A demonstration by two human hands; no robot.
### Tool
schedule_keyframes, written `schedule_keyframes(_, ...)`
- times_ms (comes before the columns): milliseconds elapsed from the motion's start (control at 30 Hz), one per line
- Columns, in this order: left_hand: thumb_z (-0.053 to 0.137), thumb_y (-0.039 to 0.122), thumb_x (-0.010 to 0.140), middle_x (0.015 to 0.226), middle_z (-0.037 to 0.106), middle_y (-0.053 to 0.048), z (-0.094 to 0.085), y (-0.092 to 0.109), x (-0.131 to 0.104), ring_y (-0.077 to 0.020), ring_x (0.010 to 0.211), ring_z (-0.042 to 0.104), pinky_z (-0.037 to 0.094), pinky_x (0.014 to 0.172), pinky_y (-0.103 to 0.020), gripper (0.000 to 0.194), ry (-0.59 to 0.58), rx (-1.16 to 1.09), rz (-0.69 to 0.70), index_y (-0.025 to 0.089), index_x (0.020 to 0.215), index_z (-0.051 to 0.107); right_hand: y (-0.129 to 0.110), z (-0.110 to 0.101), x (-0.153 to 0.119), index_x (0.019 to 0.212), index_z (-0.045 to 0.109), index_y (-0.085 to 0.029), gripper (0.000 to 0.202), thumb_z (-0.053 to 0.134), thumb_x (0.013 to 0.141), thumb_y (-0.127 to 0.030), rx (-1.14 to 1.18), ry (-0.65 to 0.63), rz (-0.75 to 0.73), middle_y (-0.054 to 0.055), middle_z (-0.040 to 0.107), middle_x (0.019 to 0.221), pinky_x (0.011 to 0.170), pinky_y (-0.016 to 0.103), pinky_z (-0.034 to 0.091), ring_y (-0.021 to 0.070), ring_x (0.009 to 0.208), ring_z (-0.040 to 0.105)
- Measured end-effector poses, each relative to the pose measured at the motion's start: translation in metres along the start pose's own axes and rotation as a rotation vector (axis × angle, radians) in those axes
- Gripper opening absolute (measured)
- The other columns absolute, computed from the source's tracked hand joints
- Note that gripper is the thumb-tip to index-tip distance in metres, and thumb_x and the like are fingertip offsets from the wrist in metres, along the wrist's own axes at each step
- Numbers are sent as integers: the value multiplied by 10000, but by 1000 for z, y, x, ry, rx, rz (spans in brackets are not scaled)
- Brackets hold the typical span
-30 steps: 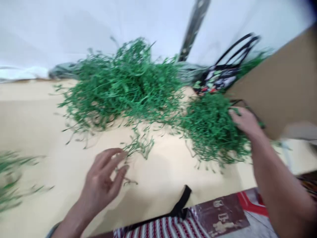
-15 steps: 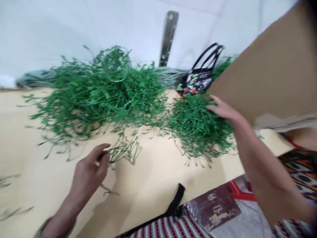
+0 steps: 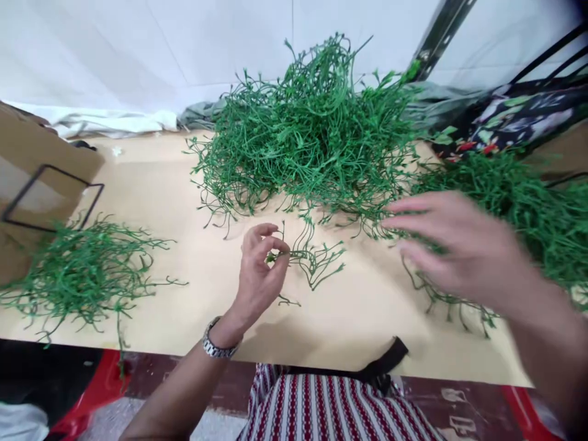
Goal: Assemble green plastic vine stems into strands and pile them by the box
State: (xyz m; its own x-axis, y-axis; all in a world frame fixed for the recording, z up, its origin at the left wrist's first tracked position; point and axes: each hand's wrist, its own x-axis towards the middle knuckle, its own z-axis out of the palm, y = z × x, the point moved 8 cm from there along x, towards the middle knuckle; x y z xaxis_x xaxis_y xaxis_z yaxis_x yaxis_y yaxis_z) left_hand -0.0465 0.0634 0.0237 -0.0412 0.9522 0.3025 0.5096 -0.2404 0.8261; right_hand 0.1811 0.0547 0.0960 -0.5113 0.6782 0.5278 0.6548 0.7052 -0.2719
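Observation:
Thumb and forefinger of my left hand (image 3: 261, 266) pinch a small bunch of green artificial plant stems (image 3: 315, 260), whose tips fan out to the right above the table. My right hand (image 3: 452, 245) is blurred, with fingers stretched out and apart and nothing seen between them. It hovers in front of the right pile of green stems (image 3: 519, 202), partly hiding it. Beyond both hands lies a large tangled heap of the same stems (image 3: 312, 141).
A smaller stem pile (image 3: 87, 269) lies at the left, by a cardboard box (image 3: 27, 147) and a black wire frame (image 3: 50, 226). A floral bag (image 3: 519, 119) stands at the back right. The beige tabletop (image 3: 184, 312) ends at my striped clothing (image 3: 331, 407).
My view has swung left, bringing the left pile and box into sight. My right hand has come away from the right pile toward the middle. My left hand still pinches the stems.

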Motion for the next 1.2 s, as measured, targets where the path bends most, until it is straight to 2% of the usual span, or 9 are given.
schedule_keyframes(133, 549, 134, 722, 711, 541, 4, 8, -12, -6, -120, 693, 501, 398, 668, -256, 42, 11, -210, -188, 173, 708, 552, -45, 78, 14, 978, 618, -123, 341, 607, 750, -378, -76, -84, -65, 137, 572, 1156, 962, 495, 359, 296, 1131, 466)
schedule_keyframes(300, 546, 191, 725, 631, 525, 7, 20, -31, -12, -105, 574, 474, 393, 559, -237, 40, -107, -346, -360, 157, 705, 539, -25, 99, 10, 756, 608, -169, 60, 551, 740, -172, 9, -127, 44, 77, 600, 1089, 992, 478, 282, 269, 1179, 416)
schedule_keyframes(367, 521, 154, 722, 792, 597, -42, 17, -15, -7, -160, 760, 549, 441, 722, -308, 110, -153, -117, -180, 156, 819, 575, -19, 96, 11, 700, 595, -175, 55, 552, 722, -147, 90, -187, 51, 61, 602, 1070, 988, 466, 280, 260, 1172, 417)
schedule_keyframes(467, 500, 103, 727, 1101, 573, -95, 19, 33, -5, -231, 1082, 485, 293, 995, -452, 305, -180, 296, 268, 173, 1017, 567, -22, 96, 18, 670, 585, -176, 76, 549, 728, -144, 222, -334, 10, 48, 609, 1028, 964, 452, 299, 234, 1086, 479)
schedule_keyframes(600, 418, 63, 773, 808, 620, -82, 46, 56, -15, -190, 838, 560, 399, 884, -385, 196, -420, 394, 503, 143, 780, 597, -28, 105, 21, 732, 605, -176, 120, 506, 799, -187, 431, -493, 11, 50, 620, 903, 871, 401, 395, 183, 903, 554)
schedule_keyframes(733, 412, 70, 786, 714, 554, -48, 42, 31, -7, -129, 659, 514, 414, 610, -251, 181, -370, 104, 238, 141, 714, 563, -16, 93, 19, 905, 610, -191, 195, 447, 864, -290, 519, -344, 118, 74, 574, 1106, 900, 394, 415, 194, 1043, 528)
schedule_keyframes(867, 469, 97, 756, 631, 494, 6, 43, 7, -6, -93, 573, 453, 371, 553, -228, 108, -390, -158, -46, 153, 688, 531, -14, 60, 16, 1218, 469, -251, 479, 434, 832, -532, 521, -60, 86, 61, 421, 1333, 1065, 489, 236, 261, 1294, 298)
schedule_keyframes(1000, 520, 157, 736, 572, 458, 29, 58, 2, -12, -77, 516, 407, 336, 501, -218, 71, -496, -436, -276, 149, 666, 518, -31, 74, 12, 1343, 317, -222, 789, 572, 703, -606, 455, -159, -64, 102, 403, 1353, 1093, 514, 137, 284, 1308, 278)
schedule_keyframes(1200, 599, 182, 682, 584, 487, 26, 68, 0, -19, -86, 578, 468, 368, 554, -216, 57, -423, -702, -429, 148, 651, 564, -18, 103, 1, 1276, 403, -199, 547, 590, 788, -363, 695, -118, 117, 74, 603, 1033, 919, 370, 428, 180, 993, 566)
